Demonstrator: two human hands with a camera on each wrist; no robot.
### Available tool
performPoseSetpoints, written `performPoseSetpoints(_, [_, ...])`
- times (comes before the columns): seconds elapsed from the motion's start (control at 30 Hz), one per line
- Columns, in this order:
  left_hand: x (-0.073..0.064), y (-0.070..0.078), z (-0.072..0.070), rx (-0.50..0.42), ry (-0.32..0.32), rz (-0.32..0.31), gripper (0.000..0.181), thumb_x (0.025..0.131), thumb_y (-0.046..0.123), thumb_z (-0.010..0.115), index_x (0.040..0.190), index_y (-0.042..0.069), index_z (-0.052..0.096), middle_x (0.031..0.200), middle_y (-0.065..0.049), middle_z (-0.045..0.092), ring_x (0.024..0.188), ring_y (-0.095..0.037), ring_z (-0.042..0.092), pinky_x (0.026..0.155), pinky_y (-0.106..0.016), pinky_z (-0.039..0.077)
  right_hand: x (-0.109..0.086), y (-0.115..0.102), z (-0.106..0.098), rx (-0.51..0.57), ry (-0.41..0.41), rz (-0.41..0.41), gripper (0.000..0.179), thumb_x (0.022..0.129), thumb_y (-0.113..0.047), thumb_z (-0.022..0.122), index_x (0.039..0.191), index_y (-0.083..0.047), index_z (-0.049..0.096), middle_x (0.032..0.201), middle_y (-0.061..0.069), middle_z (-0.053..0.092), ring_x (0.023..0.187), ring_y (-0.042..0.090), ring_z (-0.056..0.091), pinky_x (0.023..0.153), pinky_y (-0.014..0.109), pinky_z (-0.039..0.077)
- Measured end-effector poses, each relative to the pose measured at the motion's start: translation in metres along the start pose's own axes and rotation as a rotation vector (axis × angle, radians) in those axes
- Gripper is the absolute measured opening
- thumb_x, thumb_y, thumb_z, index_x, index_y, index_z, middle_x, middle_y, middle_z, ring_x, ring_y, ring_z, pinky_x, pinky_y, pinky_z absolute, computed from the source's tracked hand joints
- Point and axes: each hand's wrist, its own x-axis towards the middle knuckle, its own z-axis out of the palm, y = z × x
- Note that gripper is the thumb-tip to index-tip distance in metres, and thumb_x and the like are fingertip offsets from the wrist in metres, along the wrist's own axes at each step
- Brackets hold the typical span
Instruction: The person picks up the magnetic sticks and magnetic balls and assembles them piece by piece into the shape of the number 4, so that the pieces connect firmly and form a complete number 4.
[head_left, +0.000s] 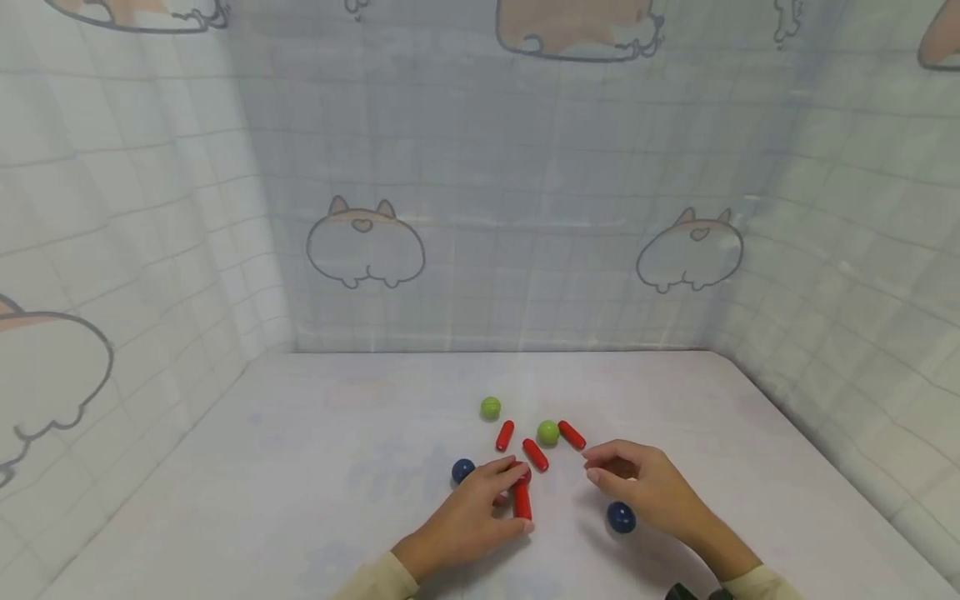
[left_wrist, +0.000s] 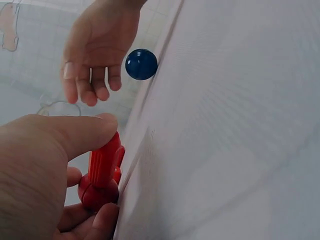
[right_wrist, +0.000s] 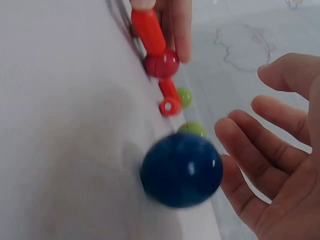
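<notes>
My left hand point(head_left: 472, 518) holds a red ribbed rod point(head_left: 522, 503) lengthwise, thumb on its near end. At the rod's far end sits a red ball point(left_wrist: 96, 195), with the fingers around it. Just past that hand, partly behind it, is a dark blue ball point(head_left: 462, 470). My right hand point(head_left: 651, 490) hovers over the table with relaxed, slightly bent fingers and nothing between them. Below it lies another blue ball point(head_left: 621, 517), large in the right wrist view and beside the fingers there.
Beyond the hands lie three loose red rods, one at the left point(head_left: 506, 435), a middle rod point(head_left: 536, 454) and a right rod point(head_left: 572, 434). Two green balls, a far one point(head_left: 491, 407) and a nearer one point(head_left: 548, 432), lie among them. Patterned curtains point(head_left: 510, 275) surround the white table point(head_left: 337, 467).
</notes>
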Motion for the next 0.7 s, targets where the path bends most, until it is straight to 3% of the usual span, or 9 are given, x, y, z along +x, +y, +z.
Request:
performPoseSetpoints(0.2, [0.001,0.0,0.001,-0.022,-0.002,-0.01,0.068,0.086,0.037,0.08,0.145,0.015,0.055,0.151,-0.007,0.046,0.13,-0.025,0.049,0.09,-0.034,0.055,0.002,0.015,-0.008,0.021,-0.026,0.024,0.03,0.095,-0.029,0.07,0.116,-0.008,0.07,0.107,0.002,0.071,0.095,0.015,0.066,0.081,0.025,0.055])
performPoseSetpoints(0.5, [-0.001,0.001,0.003,-0.029,-0.01,-0.024,0.068,0.086,0.04,0.079,0.146,0.02,0.054,0.152,-0.004,0.044,0.13,-0.023,0.048,0.088,-0.035,0.056,-0.001,0.031,-0.024,-0.014,-0.206,-0.044,0.029,0.098,-0.026,0.064,0.119,-0.007,0.068,0.112,0.002,0.069,0.099,0.013,0.063,0.085,0.023,0.052])
performPoseSetpoints(0.7, [-0.002,0.001,0.001,-0.008,-0.024,-0.013,0.068,0.087,0.04,0.078,0.147,0.019,0.053,0.152,-0.004,0.043,0.133,-0.023,0.045,0.089,-0.035,0.056,-0.003,0.036,-0.031,-0.009,-0.323,-0.031,0.029,0.098,-0.027,0.064,0.12,-0.009,0.068,0.111,-0.001,0.069,0.095,0.013,0.062,0.082,0.025,0.05])
